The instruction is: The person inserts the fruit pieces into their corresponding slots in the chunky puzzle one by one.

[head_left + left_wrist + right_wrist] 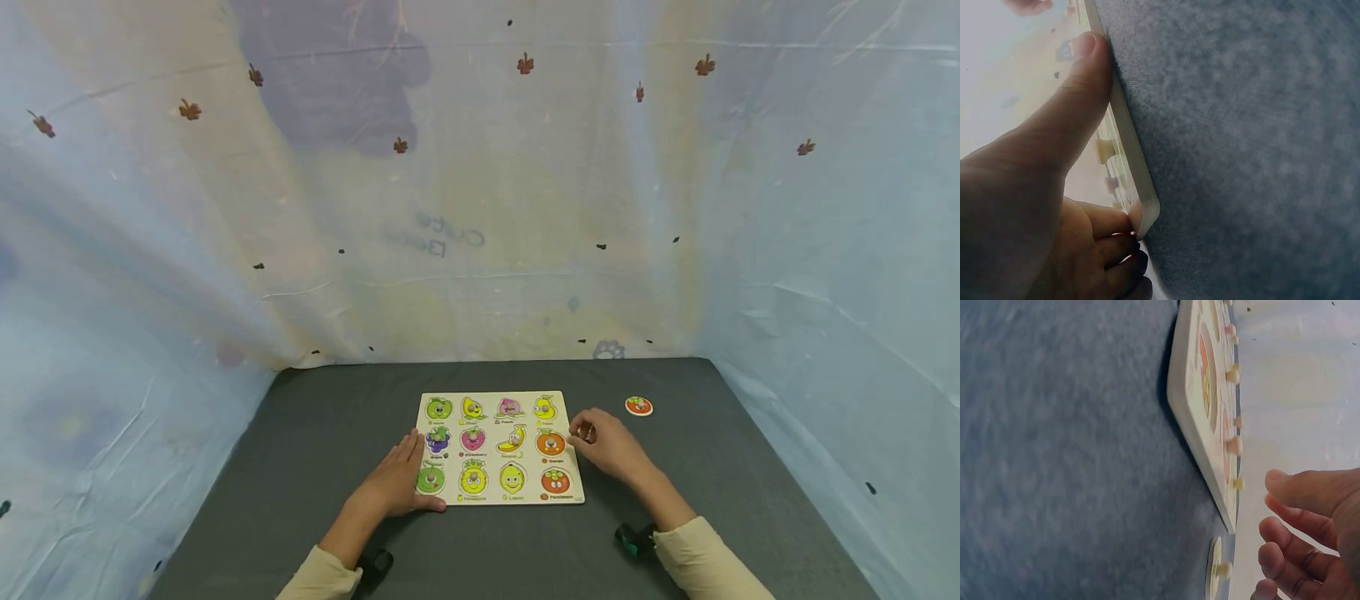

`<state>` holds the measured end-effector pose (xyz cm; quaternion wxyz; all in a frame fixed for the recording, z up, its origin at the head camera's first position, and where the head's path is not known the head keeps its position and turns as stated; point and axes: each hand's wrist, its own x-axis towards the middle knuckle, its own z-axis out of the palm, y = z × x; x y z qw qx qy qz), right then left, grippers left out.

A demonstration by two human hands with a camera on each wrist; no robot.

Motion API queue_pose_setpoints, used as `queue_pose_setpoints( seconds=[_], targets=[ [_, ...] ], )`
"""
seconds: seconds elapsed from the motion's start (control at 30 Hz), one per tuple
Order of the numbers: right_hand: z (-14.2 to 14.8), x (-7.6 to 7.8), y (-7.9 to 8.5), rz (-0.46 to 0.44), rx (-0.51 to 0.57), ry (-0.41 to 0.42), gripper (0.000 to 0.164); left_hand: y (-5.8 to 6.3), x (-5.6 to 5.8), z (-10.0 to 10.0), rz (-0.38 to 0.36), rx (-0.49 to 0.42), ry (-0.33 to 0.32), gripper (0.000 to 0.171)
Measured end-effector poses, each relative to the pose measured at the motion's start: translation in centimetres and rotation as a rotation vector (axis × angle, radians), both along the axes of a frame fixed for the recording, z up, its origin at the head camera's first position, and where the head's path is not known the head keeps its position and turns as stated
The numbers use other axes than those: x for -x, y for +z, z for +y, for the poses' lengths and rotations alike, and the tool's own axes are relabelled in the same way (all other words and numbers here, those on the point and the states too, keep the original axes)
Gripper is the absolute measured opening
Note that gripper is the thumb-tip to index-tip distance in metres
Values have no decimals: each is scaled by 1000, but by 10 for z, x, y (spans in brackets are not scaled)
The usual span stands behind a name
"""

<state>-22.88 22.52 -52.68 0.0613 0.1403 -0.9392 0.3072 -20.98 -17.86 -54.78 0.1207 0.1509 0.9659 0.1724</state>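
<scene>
A pale wooden knob puzzle board (491, 451) with rows of fruit pictures lies flat on the dark cloth. My left hand (396, 479) rests at its near left corner, fingers extended along the left side and thumb on the near edge; the left wrist view shows that thumb (1085, 81) over the edge. Just off the board's right side, beside the orange piece (551, 442), hovers my right hand (611, 446). Its fingers are loosely bent, with nothing visible between thumb and index finger (1300, 519). The bottom-right recess (1205, 381) shows a red printed picture and no knob.
A loose round orange-red piece (639, 406) lies on the cloth right of the board, its knob (1225, 570) upward. Dark wrist straps (636, 540) sit by both sleeves. Printed pale sheeting (480, 208) hangs behind and at both sides of the dark table (337, 433).
</scene>
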Motion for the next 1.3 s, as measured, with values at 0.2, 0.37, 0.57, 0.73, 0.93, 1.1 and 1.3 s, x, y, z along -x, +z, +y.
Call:
queue_pose_setpoints(
  seconds=[0.2,0.37,0.57,0.73,0.93,1.1,1.3],
  targets=[
    [9,2,2,-26,7,-41,10,2,0,0,-5,-3,-2,131],
    [15,7,0,-30,-24,-94,12,4,-1,1,-12,-11,0,131],
    [22,13,-3,-53,-50,-155,14,6,-2,1,-19,-15,5,131],
    [25,17,-7,-62,-69,-169,16,7,-3,1,-22,-20,7,131],
    [27,23,-9,-77,-77,-166,15,8,-2,1,-22,-16,2,130],
    [26,25,-8,-103,-69,-169,15,7,-2,2,-21,-14,2,131],
    [27,27,-8,-112,-70,-167,13,8,-3,2,-17,-19,1,130]
  ],
)
